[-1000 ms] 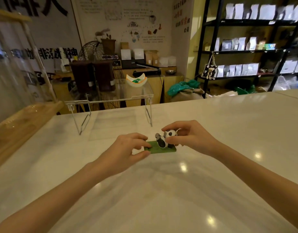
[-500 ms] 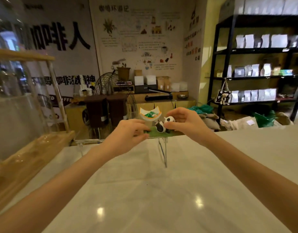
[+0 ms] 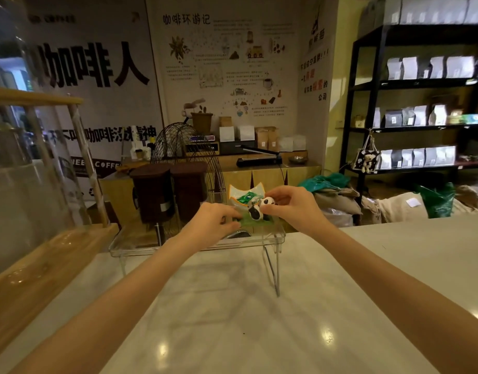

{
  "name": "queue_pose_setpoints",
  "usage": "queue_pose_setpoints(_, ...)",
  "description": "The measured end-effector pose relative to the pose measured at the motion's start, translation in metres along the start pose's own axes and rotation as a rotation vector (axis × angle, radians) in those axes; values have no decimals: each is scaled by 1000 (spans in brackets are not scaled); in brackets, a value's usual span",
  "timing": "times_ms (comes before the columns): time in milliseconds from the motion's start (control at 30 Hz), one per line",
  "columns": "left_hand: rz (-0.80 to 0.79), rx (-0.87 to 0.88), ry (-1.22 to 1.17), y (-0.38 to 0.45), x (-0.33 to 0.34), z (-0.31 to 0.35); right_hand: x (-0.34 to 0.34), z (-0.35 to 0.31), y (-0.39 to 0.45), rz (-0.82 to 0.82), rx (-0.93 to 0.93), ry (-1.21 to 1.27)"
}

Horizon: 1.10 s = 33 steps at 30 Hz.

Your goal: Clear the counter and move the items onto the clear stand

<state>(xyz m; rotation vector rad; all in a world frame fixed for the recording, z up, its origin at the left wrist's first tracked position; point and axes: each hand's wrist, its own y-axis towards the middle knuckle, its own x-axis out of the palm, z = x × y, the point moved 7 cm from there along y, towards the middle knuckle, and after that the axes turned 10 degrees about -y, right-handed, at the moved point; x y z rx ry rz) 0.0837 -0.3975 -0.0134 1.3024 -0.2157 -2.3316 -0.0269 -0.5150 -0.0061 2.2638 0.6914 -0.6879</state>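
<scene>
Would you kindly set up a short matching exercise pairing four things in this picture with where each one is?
Things:
1. panda figure
2. left hand
3. small dish
4. clear stand

Places:
A. standing on the white counter
B. pinching the left end of the green base
C. at the back of the stand, behind the panda
D. on the green base, gripped at its head by the right hand

Pairs: 1-D, 2-B, 3-C, 4-A
</scene>
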Motion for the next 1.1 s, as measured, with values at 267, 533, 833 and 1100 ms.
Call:
queue_pose_setpoints(267,-29,-16,1,12,8,-12,5,8,9,67,-17,-46)
queue_pose_setpoints(533,-34,-22,20,14,10,-11,7,9,10,90,6,-74)
queue_pose_setpoints(833,-83,-57,74,15,9,-7,8,3,7,34,16,-137)
queue_pose_setpoints(1100,38,-52,-9,12,-34,4,-55,-47,-66,278,-142,284)
